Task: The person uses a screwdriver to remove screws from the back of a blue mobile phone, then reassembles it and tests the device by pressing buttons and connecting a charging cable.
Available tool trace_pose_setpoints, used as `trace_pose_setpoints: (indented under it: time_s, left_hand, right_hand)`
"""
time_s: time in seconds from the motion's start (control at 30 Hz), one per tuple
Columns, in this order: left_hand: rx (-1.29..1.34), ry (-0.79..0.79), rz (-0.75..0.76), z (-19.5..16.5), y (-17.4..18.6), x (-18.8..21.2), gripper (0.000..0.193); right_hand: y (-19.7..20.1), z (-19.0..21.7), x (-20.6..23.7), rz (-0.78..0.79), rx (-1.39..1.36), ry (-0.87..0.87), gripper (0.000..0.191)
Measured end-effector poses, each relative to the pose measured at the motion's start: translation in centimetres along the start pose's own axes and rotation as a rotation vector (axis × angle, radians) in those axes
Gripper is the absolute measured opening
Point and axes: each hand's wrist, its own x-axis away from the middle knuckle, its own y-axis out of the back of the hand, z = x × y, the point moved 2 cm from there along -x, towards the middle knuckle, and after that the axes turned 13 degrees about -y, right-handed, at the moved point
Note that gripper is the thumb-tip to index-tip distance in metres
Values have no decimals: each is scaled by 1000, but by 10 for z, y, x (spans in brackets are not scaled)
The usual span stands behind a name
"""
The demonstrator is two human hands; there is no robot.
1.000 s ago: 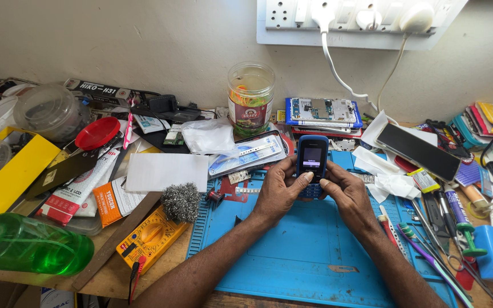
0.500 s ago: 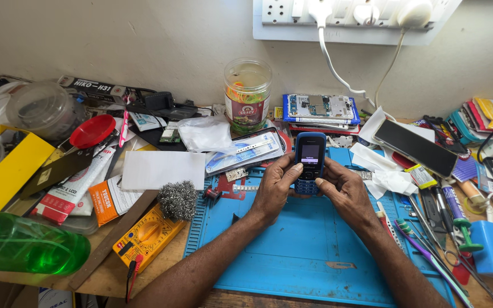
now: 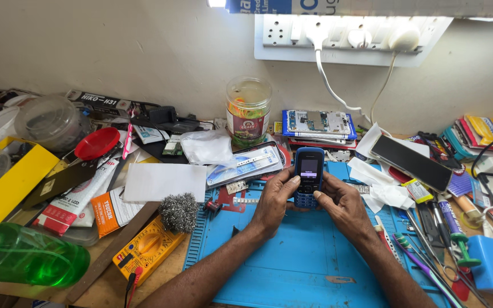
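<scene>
A small dark blue keypad phone (image 3: pixel 308 175) with a lit screen is held upright between both hands, just above the far end of a blue rubber work mat (image 3: pixel 292 268) that lies on the cluttered wooden counter (image 3: pixel 101 291). The left hand (image 3: pixel 274 201) wraps the phone's left edge, its thumb laid across the keys; the right hand (image 3: pixel 343 204) closes on the right edge, its thumb on the keypad too. Just left of the left hand sits a grey ball of steel wool (image 3: pixel 178 211), and nearer the person than that, a yellow multimeter (image 3: pixel 146 251). Beyond the phone, toward the wall, stands a clear plastic jar with a colourful label (image 3: pixel 248 110), with a bare green circuit board on a blue tray (image 3: pixel 318 122) beside it. To the right of the right hand lie crumpled white tissues (image 3: pixel 384 193) and a flat black smartphone (image 3: pixel 411 162), then a row of screwdrivers and tweezers (image 3: pixel 435 239). Far left of the left hand, a green liquid bottle (image 3: pixel 27 262) rests on its side near a red bowl (image 3: pixel 97 143).
</scene>
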Motion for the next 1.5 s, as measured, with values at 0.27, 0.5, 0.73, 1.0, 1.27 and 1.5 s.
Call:
trace_pose_setpoints:
  time_s: [0.27,0.5,0.73,1.0,1.27,1.5]
  left_hand:
    - [-35,2,20,-4,-2,3,51]
    - [-37,14,22,-4,0,1,51]
    - [-34,17,17,-1,0,1,51]
    - [-21,19,17,-2,0,1,52]
    - [-35,12,17,2,2,1,52]
    - [-30,8,20,-2,0,2,51]
  right_hand:
    - [0,-9,-2,-34,41,-1,55]
    - [-4,-18,-5,-71,26,-49,56]
    - [-2,-21,-6,-37,-31,5,56]
    - [-2,-19,-5,-44,-5,-11,56]
    - [-3,-19,-6,-61,61,-63,56]
    - [-2,-19,-5,-44,15,-27,56]
